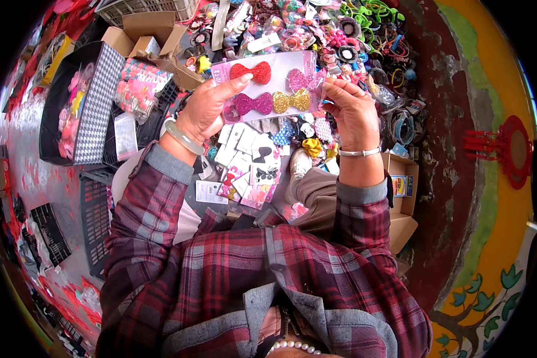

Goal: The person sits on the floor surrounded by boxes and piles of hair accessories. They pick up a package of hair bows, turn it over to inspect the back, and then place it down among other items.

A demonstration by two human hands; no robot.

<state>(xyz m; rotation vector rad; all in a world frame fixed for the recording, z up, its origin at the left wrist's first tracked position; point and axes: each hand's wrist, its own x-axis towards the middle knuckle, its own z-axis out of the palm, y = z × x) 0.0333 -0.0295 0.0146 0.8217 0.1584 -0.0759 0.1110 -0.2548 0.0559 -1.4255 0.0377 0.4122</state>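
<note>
A white and pink card of glittery hair bows (pixel 267 89) is held up in front of me. On it sit a red bow (pixel 251 73), a magenta bow (pixel 253 104) and a gold bow (pixel 291 101). My left hand (pixel 207 106) grips the card's left end, thumb on the front at the red bow. At the right end, beside a pink bow (pixel 302 80), my right hand (pixel 352 110) pinches the card's edge, where clear plastic seems to show. Whether its fingers also hold a small part is hidden.
Loose carded accessories (pixel 244 156) lie below my hands. A large heap of hair ties and headbands (pixel 346 36) spreads beyond. Left stand a houndstooth box (pixel 93 107), an opened carton (pixel 152 39) and a dark crate (pixel 94 218); right, a cardboard box (pixel 404 206).
</note>
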